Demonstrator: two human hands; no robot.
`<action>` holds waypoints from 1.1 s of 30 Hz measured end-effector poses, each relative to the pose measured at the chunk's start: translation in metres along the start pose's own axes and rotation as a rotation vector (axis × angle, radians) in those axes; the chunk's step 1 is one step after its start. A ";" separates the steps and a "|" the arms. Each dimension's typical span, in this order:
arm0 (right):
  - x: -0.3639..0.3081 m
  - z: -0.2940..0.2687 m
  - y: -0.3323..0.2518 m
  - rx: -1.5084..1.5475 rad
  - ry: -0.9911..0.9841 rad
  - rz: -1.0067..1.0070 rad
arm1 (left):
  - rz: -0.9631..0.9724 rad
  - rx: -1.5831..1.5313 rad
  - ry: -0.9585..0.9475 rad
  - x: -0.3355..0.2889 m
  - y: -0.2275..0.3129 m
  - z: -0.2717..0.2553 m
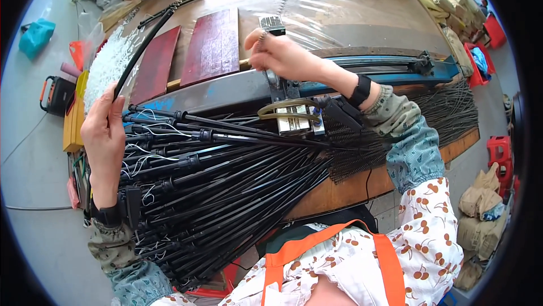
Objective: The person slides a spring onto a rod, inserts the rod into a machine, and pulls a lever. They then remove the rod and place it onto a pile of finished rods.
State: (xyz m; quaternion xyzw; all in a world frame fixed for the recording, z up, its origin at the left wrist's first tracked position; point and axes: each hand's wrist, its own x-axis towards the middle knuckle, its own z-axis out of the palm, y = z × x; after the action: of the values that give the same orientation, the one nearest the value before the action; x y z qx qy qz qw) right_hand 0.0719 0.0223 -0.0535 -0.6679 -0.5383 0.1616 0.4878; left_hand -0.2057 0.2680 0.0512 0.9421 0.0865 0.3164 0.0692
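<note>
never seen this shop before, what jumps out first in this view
A big fan of black rods spreads across the bench in front of the person. The left hand holds one long rod that arcs up and away, while the right hand grips a handle on the blue metal jig at centre. Two red boards lie just beyond.

Both forearms wear patterned sleeve covers — olive camouflage cuffs joined to teal printed fabric — with a black band at each wrist. The white blouse carries brown cherry-like prints, crossed by bright orange apron straps — a ring circles one right-hand finger.
</note>
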 end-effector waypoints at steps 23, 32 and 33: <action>0.015 0.011 0.020 -0.597 -0.171 -0.228 | -0.133 0.002 -0.085 -0.006 -0.021 0.004; -0.172 -0.164 0.075 -1.095 0.201 -0.037 | 0.012 0.088 -0.372 -0.009 -0.042 0.039; -0.189 -0.181 0.076 -1.139 0.281 -0.049 | 0.077 0.096 -0.372 -0.005 -0.028 0.056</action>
State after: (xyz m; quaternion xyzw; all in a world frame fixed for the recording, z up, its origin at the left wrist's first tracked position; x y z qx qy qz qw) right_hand 0.1788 -0.2258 -0.0893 -0.8272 -0.4857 -0.2546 0.1221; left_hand -0.1786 0.2899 -0.0008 0.9892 0.0510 0.1349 0.0269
